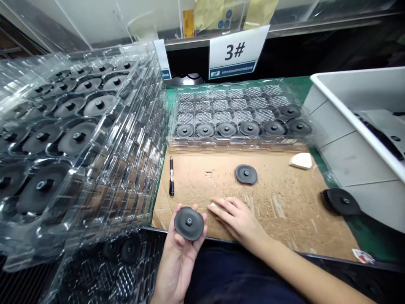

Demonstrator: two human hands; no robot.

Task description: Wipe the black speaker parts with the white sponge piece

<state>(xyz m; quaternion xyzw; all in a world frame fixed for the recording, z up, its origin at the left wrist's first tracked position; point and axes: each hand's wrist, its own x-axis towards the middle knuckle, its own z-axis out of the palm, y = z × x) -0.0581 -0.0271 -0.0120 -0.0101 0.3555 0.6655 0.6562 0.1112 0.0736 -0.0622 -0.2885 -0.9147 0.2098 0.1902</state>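
My left hand (185,249) grips a black oval rubber disc (189,223) by its edges, with the metal hub in its middle facing up. Low over the cardboard, my right hand (238,221) has its fingers closed over a small white piece (218,203), mostly hidden beneath them. Beyond that hand, another black disc (246,174) lies on the cardboard sheet (202,160). At the back, a clear plastic tray (240,141) holds several such discs in its front row and one behind at the right; its other visible pockets are bare.
A tall stack of clear trays (126,169) filled with discs stands at left. A pen (171,177) and a white wedge-shaped piece (301,160) lie on the cardboard. More discs (341,201) sit beside a white bin (354,126) at right. A "3#" sign (237,52) hangs behind.
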